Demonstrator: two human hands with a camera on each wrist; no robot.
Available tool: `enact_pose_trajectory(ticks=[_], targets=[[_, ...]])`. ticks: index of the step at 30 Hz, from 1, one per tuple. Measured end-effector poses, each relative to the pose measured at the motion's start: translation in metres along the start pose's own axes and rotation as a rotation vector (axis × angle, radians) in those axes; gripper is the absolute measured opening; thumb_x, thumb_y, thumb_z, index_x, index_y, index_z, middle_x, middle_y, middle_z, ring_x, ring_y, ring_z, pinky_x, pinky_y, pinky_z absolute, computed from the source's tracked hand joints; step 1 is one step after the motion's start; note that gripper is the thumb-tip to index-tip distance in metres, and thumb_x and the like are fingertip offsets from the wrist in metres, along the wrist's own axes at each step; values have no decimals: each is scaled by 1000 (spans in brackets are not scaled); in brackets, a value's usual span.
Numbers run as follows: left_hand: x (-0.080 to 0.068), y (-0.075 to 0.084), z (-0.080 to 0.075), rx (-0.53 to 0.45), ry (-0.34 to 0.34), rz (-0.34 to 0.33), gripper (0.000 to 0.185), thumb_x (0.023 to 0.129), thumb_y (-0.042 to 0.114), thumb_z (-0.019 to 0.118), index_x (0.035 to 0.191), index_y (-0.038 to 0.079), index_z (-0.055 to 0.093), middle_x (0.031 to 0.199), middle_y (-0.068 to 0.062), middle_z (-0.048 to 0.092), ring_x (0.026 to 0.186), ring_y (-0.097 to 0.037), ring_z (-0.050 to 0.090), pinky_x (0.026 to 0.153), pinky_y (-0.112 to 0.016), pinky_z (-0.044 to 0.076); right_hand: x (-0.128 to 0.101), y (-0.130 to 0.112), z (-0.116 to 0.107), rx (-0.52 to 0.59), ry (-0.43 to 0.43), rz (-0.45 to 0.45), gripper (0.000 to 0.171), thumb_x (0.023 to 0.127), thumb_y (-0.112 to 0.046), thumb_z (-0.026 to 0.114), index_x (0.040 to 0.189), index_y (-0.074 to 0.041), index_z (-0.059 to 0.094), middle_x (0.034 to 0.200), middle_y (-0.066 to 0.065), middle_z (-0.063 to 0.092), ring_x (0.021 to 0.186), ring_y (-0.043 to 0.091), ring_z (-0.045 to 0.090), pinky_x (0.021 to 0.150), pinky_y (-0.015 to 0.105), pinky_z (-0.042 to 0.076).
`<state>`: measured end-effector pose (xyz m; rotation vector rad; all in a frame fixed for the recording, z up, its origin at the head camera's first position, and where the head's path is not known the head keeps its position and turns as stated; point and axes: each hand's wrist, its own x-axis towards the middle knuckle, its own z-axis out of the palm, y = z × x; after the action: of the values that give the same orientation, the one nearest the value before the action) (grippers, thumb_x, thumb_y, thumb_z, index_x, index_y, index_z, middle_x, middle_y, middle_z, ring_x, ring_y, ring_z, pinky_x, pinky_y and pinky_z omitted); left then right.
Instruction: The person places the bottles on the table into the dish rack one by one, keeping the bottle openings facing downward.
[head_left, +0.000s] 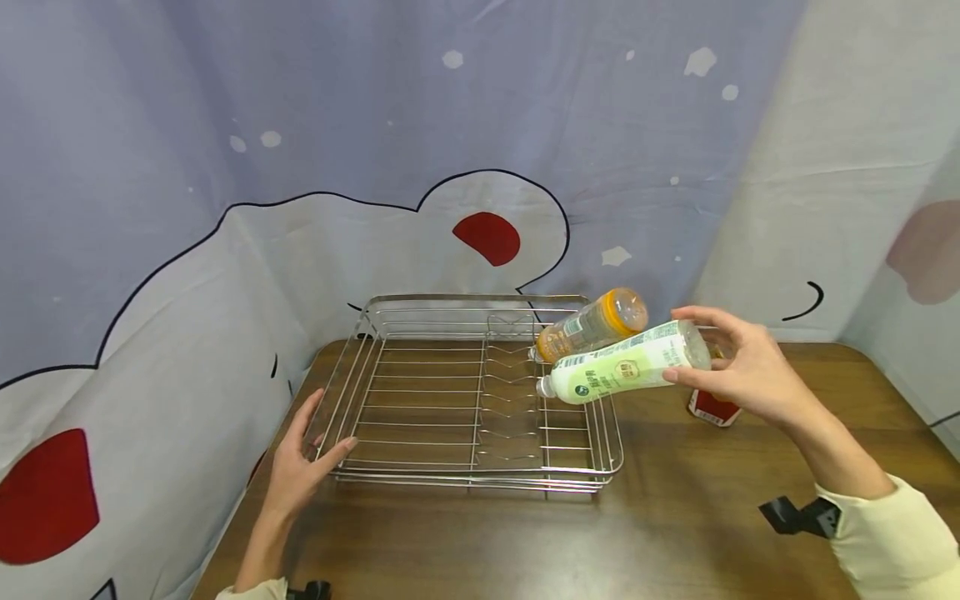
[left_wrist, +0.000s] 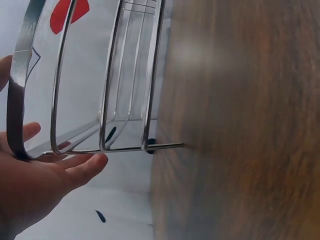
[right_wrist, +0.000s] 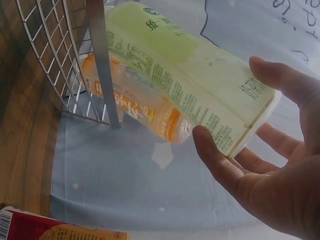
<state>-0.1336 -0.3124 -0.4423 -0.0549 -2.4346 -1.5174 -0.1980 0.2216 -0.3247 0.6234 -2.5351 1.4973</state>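
Note:
My right hand (head_left: 750,375) grips a plastic bottle (head_left: 622,367) with a pale green label near its base. The bottle tilts over the right side of a wire dish rack (head_left: 420,482), its neck pointing left and down. Behind it, a clear bottle with an orange label (head_left: 581,329) leans across the rack's back right part; the right wrist view shows its base beyond the rim. At the rack's front left corner, my left hand (head_left: 296,467) holds the metal rim (left_wrist: 17,95), thumb and fingers on either side of it.
A red and yellow box (right_wrist: 60,227) stands on the wooden table (head_left: 645,533), right of the rack and partly behind my right hand in the head view. A printed curtain (head_left: 360,108) hangs along the back and sides of the table.

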Motion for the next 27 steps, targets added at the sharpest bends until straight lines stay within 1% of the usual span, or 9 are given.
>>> enact_pose_trajectory(ticks=[3,5,6,9,13,16,21,23,27], targets=[[-1,-1,0,-20,-13,-27,89,87,9,76,158,15,23,161,-12,22,141,-39,30,106,-59,32,1,-1,1,-37,-3,6,64,78,-2,83,135,-4,54,123,19,60,97,1,62,67,26,58],[-1,-2,-1,-31,-23,-42,90,87,9,76,158,16,22,161,-14,20,140,-41,30,105,-61,32,2,-2,2,-63,-9,12,64,78,-4,84,135,-5,55,122,20,60,98,1,61,68,25,57],[-1,-3,-1,-34,-28,-50,90,87,10,76,158,16,22,161,-14,19,141,-42,30,106,-58,33,3,-3,3,-73,-11,17,64,78,-6,84,135,-5,55,120,19,61,97,1,61,69,24,57],[0,-5,-1,-55,-42,-61,89,88,9,75,158,16,21,160,-15,20,141,-44,28,104,-36,41,4,-4,5,-93,-24,24,63,78,-8,84,134,-6,56,117,19,61,95,3,62,69,25,57],[-1,-6,-1,-113,-63,-67,88,89,6,72,159,14,18,158,-20,23,139,-46,29,90,-13,43,5,-4,9,-104,-35,22,64,78,-9,85,134,-5,56,115,21,62,93,5,62,66,28,58],[-2,-7,-1,-136,-67,-78,89,90,4,71,159,15,17,157,-20,23,136,-39,36,89,-13,44,7,-4,11,-137,-27,9,64,76,-10,86,133,-3,57,114,21,63,95,14,63,64,28,58],[-2,-8,1,-137,-54,-76,88,90,4,71,159,15,18,156,-21,26,126,-12,45,89,-14,46,10,-3,16,-170,-14,-4,65,74,-11,87,132,-2,57,119,24,62,101,36,62,63,26,57],[-2,-8,1,-141,-50,-71,88,89,3,71,158,13,18,155,-22,26,125,-10,46,88,-13,46,10,-1,17,-194,-8,-10,65,74,-12,88,131,-3,58,121,24,61,102,39,62,63,26,56],[-1,-8,2,-151,-53,-69,87,89,2,71,158,11,18,155,-23,25,131,-28,43,89,-14,47,12,1,21,-276,14,-44,64,73,-18,89,129,-9,61,124,20,61,102,40,64,68,33,54]])
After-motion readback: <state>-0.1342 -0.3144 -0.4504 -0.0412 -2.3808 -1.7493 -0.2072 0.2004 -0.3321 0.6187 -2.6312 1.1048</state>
